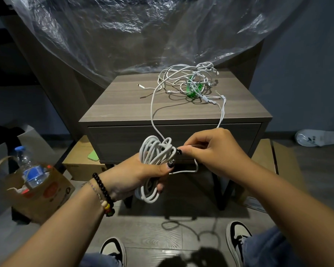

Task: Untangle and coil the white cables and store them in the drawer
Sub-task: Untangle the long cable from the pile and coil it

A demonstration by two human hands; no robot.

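Halfway through the cable mess, one coil in hand

Wood nightstand [123,105] sits behind the grip, its drawer [229,139] shut, and the tangled pile [191,81] of white cables lies on top, well beyond the hands. Left hand [135,176] has fingers wrapped round the coiled cable [154,151], right hand [214,151] just beside it pinching a strand between thumb and fingertips. Two strands run up from the grip to the pile.

Bedroom: nightstand [123,105], slipper [316,138]
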